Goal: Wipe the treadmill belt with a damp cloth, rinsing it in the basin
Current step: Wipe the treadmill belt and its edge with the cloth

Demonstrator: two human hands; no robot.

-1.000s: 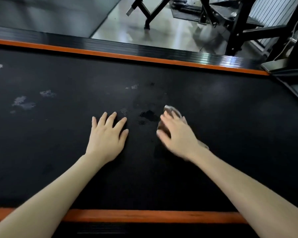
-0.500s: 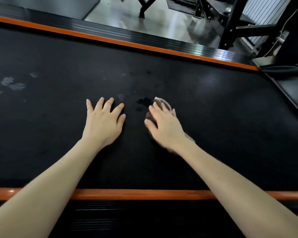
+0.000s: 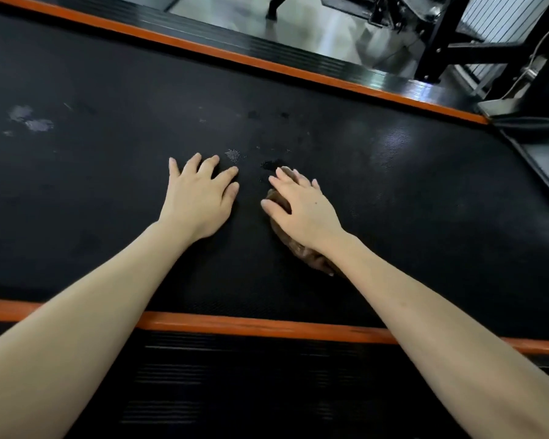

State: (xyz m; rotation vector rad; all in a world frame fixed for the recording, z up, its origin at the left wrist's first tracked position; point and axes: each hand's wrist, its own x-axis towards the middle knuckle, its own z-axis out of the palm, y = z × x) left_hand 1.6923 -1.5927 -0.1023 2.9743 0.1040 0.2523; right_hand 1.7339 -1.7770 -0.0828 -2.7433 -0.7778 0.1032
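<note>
The black treadmill belt (image 3: 393, 198) runs across the view between two orange strips. My right hand (image 3: 301, 210) presses flat, fingers straight, on a brownish damp cloth (image 3: 301, 248) in the middle of the belt; the cloth shows under the wrist and below the thumb, the rest is hidden by the hand. My left hand (image 3: 200, 194) rests flat on the belt just left of it, fingers spread. A dark wet spot (image 3: 271, 164) lies just beyond my right fingertips. Pale dusty smudges (image 3: 29, 120) mark the belt at far left. No basin is in view.
The near orange strip (image 3: 267, 326) and black side rail (image 3: 235, 375) lie under my forearms. The far orange strip (image 3: 267, 66) borders the belt. Black gym equipment frames (image 3: 438, 49) stand on the grey floor at the back right. A dark treadmill housing (image 3: 539, 147) is at right.
My right hand and the cloth slid left and toward me, closer to my left hand. The view tilted down, so the near rail shows more.
</note>
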